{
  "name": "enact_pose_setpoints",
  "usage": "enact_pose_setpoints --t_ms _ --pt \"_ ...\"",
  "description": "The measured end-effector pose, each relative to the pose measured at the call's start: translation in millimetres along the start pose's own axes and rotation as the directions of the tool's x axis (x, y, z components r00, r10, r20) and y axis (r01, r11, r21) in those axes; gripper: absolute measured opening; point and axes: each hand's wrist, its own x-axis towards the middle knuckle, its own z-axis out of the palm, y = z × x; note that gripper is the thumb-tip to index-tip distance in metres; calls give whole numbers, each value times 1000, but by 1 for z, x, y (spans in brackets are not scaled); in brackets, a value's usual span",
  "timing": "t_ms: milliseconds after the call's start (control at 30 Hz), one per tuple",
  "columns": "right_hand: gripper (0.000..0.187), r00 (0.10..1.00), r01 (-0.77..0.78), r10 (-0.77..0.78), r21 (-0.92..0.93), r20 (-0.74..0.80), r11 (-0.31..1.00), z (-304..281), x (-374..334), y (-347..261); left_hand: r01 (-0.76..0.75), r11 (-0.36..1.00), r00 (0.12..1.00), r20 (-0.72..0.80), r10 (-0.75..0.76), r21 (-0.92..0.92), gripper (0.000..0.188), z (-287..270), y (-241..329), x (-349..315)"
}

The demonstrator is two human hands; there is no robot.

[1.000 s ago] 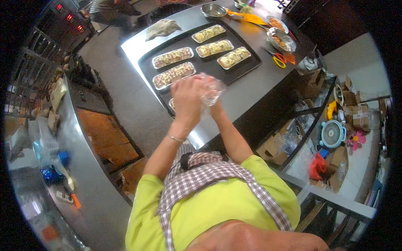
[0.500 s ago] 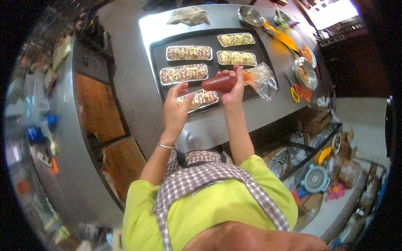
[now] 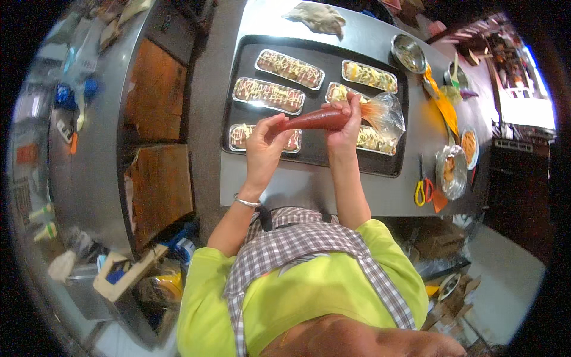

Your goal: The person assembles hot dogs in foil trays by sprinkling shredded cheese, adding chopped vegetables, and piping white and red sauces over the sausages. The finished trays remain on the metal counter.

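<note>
My right hand (image 3: 344,132) is wrapped round a clear piping bag (image 3: 315,119) filled with red sauce, its loose plastic end spreading out to the right. At the bag's narrow tip, the fingers of my left hand (image 3: 264,147) are pinched together. Both hands hover over a large dark baking tray (image 3: 313,156). On it lie several oblong foil trays of topped food, some striped with pale and red sauce, like this upper-left foil tray (image 3: 289,68) and the foil tray (image 3: 269,95) below it. A yellowish topped foil tray (image 3: 369,75) lies at the right; my hands partly hide others.
The steel table (image 3: 297,193) carries a cloth (image 3: 316,18) at the back. Along its right side are a metal bowl (image 3: 408,53), an orange spatula (image 3: 446,110), yellow-handled scissors (image 3: 423,191), a foil-lined bowl (image 3: 453,169) and a plate of shredded food (image 3: 469,147). A cabinet (image 3: 157,89) stands left.
My left hand's fingers, apart before, have closed on the tip of the piping bag. My right hand keeps its grip. The view has turned, showing more of the table's right side.
</note>
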Motion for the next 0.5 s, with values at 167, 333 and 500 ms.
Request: enact_pose_setpoints --t_ms 167,333,500 --pt "23 999 -50 50 19 17 999 1 8 -5 -34 992 994 -105 22 -118 18 3 2 -4" --pt "23 997 -65 67 -50 26 997 7 9 4 -20 1000 984 -175 23 19 14 -9 6 0" --pt "19 989 -142 144 -54 26 988 10 4 30 -81 994 961 -270 58 -75 17 -34 -17 -7"
